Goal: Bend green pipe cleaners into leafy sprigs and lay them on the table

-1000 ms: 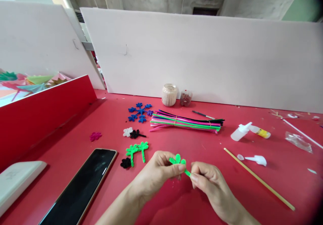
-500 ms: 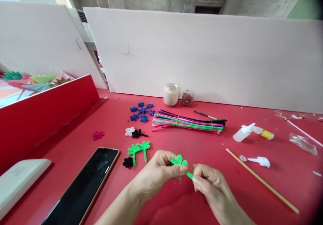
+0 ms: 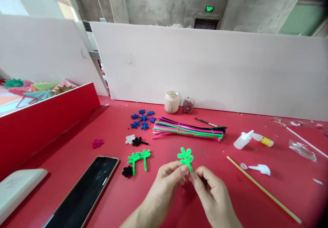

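Both hands' fingers (image 3: 183, 169) pinch the green flower (image 3: 185, 156) upright.

Bundled pipe cleaners (image 3: 188, 129), black phone (image 3: 84, 190), glue bottle (image 3: 252, 139), wooden stick (image 3: 263, 189), two jars (image 3: 172, 102)

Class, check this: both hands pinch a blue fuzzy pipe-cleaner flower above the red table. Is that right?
No. The fuzzy pipe-cleaner flower pinched by the left hand and right hand above the red table is green, not blue; the head view shows it.
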